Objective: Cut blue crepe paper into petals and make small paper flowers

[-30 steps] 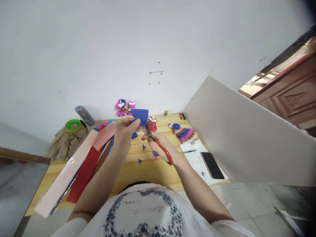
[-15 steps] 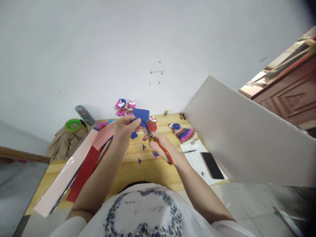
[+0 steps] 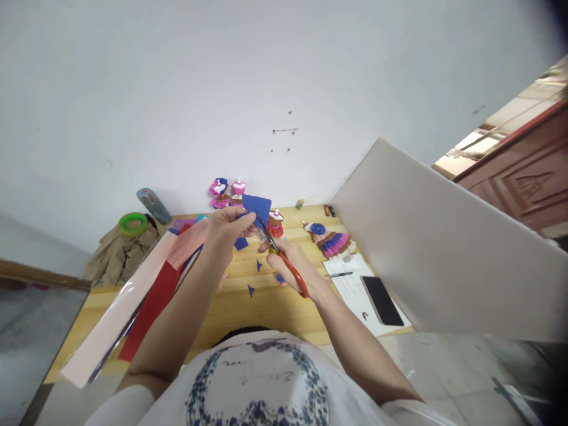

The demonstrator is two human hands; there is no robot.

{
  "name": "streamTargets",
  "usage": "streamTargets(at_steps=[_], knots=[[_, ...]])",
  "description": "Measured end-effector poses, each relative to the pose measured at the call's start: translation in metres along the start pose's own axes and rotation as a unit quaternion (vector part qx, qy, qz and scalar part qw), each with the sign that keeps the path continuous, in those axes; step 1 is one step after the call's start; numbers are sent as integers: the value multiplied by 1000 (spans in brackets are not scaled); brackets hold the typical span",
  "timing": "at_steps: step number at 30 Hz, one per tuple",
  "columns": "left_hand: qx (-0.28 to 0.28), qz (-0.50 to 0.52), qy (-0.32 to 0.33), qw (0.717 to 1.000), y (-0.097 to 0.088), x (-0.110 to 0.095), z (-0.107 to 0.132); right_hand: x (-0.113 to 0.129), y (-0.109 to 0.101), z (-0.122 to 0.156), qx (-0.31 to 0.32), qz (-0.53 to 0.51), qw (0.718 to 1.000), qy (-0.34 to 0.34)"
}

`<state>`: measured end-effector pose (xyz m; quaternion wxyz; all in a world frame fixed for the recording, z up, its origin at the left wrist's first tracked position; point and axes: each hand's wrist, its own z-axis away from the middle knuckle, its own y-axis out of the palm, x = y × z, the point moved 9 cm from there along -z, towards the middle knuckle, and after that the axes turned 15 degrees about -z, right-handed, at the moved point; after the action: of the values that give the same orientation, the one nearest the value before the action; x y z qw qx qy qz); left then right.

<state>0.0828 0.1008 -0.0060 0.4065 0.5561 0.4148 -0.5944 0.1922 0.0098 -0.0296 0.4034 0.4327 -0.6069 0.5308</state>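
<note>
Between the thumb and fingers of my left hand (image 3: 228, 231) is a piece of blue paper (image 3: 258, 207), raised above the table. My right hand (image 3: 290, 260) grips red-handled scissors (image 3: 293, 273), whose blades point up and left to the paper's lower edge. How far the blades are apart I cannot make out. Small blue scraps (image 3: 251, 290) lie on the table below my hands. Behind the scissors stands a small figure in a red and brown paper dress (image 3: 276, 223), partly covered.
Paper strips in pink and red (image 3: 146, 307) lie along the left of the wooden table (image 3: 266, 313). Two dressed figures (image 3: 219, 192) stand at the wall. A ruffled dress (image 3: 331, 239), a pen (image 3: 339, 274), a written sheet (image 3: 344, 290) and a phone (image 3: 382, 300) lie right, beside a white panel (image 3: 435, 248).
The view has shifted slightly. Both hands, the blue paper and the scissors keep almost the same places relative to each other.
</note>
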Motion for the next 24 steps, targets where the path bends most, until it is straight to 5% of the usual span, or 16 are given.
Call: streamTargets(at_steps=[24], knots=[[-10, 73, -15, 997, 3, 4, 7, 4, 3, 2, -28, -79, 996, -5]])
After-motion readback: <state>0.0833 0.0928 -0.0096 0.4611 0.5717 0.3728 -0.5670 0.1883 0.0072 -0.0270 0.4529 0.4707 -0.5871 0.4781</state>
